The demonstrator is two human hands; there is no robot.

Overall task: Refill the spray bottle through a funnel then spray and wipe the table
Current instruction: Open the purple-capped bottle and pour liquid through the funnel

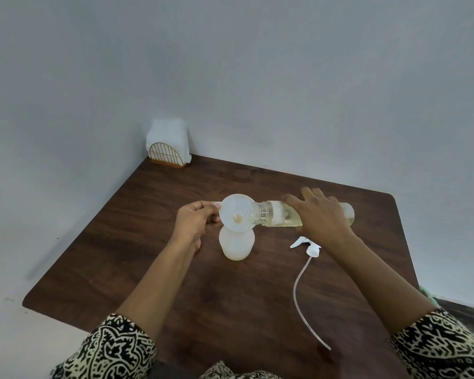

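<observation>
Head view, sole view.

Spray bottle: upright near table centre, head removed, translucent white, fill level not readable.
Funnel: seated in the bottle's neck, small pool of pale liquid at its throat.
Left hand: closed on the funnel's rim tab, thumb and fingers pinching, steadying.
Refill bottle: clear plastic, tipped near horizontal, open mouth just over the funnel's edge, yellowish liquid lying along its lower side, a good part remaining.
Right hand: wrapped over the refill bottle's middle from above, grasping firmly.
Spray head: white, lying on its side right of the spray bottle, apart from it, partly hidden under the right wrist.
Dip tube: attached to the spray head, curving toward the near edge.
Napkins: white stack in a gold wire holder, far corner, untouched.
Table: dark wood, no visible wet patches or wipe marks.

Progress, judged: head off, funnel placed, pouring under way; refill partial. Left: finish pouring, lift funnel, refit spray head, spray, wipe.
</observation>
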